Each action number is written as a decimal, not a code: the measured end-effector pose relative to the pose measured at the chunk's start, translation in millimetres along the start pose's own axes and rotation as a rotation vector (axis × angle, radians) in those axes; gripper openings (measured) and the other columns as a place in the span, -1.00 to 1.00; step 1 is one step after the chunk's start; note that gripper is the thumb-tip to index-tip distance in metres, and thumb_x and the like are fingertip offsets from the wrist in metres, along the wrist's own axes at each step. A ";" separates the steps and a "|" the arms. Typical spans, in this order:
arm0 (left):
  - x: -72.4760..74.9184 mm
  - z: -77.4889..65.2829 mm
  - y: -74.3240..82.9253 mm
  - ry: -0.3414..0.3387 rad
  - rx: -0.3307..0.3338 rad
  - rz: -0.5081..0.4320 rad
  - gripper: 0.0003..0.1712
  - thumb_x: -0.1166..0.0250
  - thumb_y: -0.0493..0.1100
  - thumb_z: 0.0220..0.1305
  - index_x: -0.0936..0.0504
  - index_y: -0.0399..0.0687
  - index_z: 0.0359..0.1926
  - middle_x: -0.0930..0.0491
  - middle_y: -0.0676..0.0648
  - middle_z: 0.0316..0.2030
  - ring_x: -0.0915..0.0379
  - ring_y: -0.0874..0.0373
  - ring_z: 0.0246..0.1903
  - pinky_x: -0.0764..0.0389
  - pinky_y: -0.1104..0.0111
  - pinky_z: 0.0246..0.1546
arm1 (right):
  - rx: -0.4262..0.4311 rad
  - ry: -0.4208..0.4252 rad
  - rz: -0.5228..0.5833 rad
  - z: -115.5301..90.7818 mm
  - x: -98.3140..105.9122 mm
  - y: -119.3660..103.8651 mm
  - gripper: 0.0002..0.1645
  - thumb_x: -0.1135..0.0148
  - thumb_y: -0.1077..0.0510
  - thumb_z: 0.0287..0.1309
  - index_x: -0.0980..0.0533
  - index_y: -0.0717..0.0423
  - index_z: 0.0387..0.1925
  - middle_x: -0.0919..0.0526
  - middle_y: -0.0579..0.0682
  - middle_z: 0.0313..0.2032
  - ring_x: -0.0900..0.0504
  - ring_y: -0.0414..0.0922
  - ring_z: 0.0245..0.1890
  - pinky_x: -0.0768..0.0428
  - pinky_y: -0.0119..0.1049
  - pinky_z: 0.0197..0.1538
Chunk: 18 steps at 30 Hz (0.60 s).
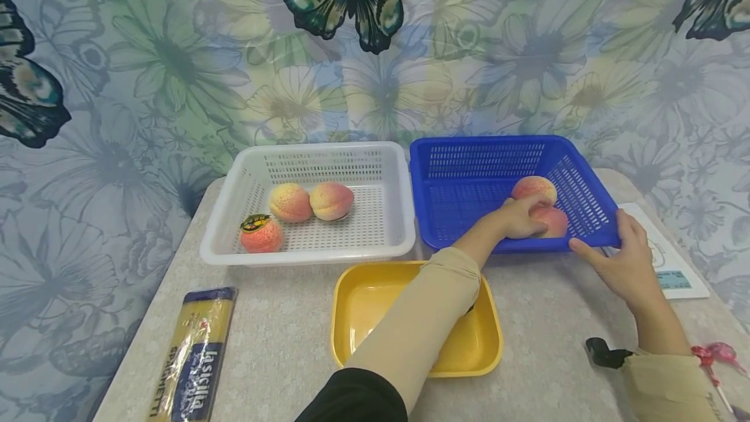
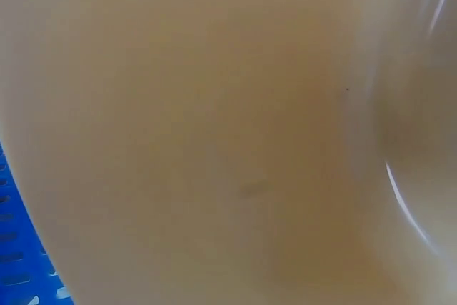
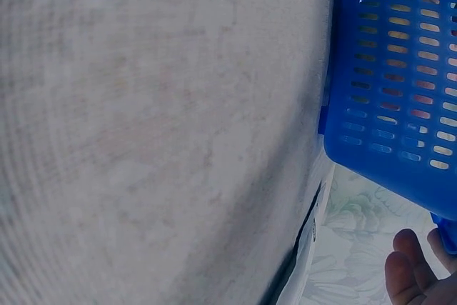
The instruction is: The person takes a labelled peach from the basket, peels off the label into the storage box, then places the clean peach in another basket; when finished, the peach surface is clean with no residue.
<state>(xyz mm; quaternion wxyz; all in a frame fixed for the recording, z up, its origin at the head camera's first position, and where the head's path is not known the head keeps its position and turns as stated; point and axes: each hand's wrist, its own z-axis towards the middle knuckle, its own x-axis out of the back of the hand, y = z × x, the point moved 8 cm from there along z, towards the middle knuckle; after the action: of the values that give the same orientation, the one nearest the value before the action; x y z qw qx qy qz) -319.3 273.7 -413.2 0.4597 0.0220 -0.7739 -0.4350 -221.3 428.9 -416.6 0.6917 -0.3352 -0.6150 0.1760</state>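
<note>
A blue basket (image 1: 469, 191) stands at the right, holding two peaches, a rear peach (image 1: 532, 187) and a front peach (image 1: 553, 221). My left hand (image 1: 518, 219) reaches into it across the yellow tray (image 1: 357, 305) and grips the front peach between fingers and thumb. At the basket's front right corner, my right hand (image 1: 627, 262) holds the rim, thumb in front and fingers on the outer side. Some right fingertips (image 3: 407, 248) show by the rim in the right wrist view. A blurred tan surface fills most of the left wrist view, hiding the left hand.
Left of it, a white basket (image 1: 307, 256) holds two peaches (image 1: 290, 203) and a red-orange fruit (image 1: 261, 236) with a dark label. A spaghetti pack (image 1: 196, 357) lies front left. Lollipops (image 1: 706, 357), a black object (image 1: 606, 353) and a white printed sheet (image 1: 680, 266) are at the right.
</note>
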 end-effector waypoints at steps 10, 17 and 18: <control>-4.9 1.1 -1.5 -0.045 -0.015 -0.112 -0.36 -0.09 -0.12 0.41 -0.27 0.32 0.47 -0.37 0.18 0.39 -0.26 0.30 0.39 -0.25 0.49 0.39 | -0.012 -0.013 -0.003 -0.4 -2.3 0.6 0.31 -0.23 -0.25 0.25 0.43 0.21 0.54 0.41 0.44 0.51 0.25 0.52 0.46 0.12 0.52 0.35; 3.5 1.2 -2.1 0.046 0.030 -0.079 -0.36 -0.13 -0.09 0.31 -0.36 0.36 0.41 -0.44 0.22 0.33 -0.31 0.34 0.34 -0.34 0.48 0.33 | -0.018 -0.016 -0.005 -0.4 -1.5 0.6 0.31 -0.21 -0.26 0.26 0.44 0.21 0.53 0.43 0.45 0.50 0.24 0.53 0.45 0.11 0.52 0.34; 5.2 0.6 -1.2 0.053 0.038 -0.046 -0.36 -0.13 -0.07 0.32 -0.35 0.38 0.41 -0.45 0.23 0.32 -0.32 0.34 0.33 -0.35 0.47 0.32 | -0.020 -0.016 -0.006 -0.4 -1.4 0.7 0.31 -0.21 -0.26 0.26 0.44 0.21 0.53 0.42 0.45 0.50 0.24 0.53 0.45 0.10 0.52 0.34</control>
<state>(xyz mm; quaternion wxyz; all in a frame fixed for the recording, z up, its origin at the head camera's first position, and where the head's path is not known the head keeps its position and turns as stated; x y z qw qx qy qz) -323.1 271.1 -410.6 0.4693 0.0601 -0.7688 -0.4301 -221.1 428.4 -418.0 0.6838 -0.3389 -0.6234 0.1702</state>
